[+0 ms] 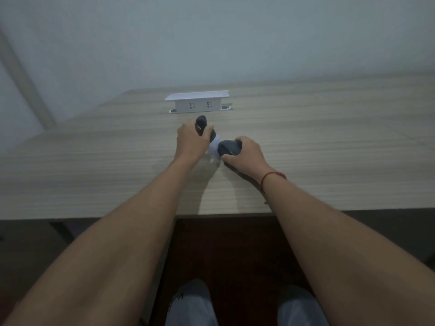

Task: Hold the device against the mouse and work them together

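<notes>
One dark handheld device with a white middle section (214, 147) sits low over the pale wood-grain table (329, 142), left hand (191, 142) curled round its slim black end, right hand (244, 152) gripping its rounded grey end, just before one raised white socket box (197, 102) with two outlets.

The middle of the frame is filled by a light wood-grain table (329, 142), its near edge seen across the lower half. A white pop-up socket box (196, 101) is raised from the tabletop at upper centre. Behind it, a plain pale wall (211, 31) is seen. A dark floor (223, 255) lies below, dimly lit.
</notes>
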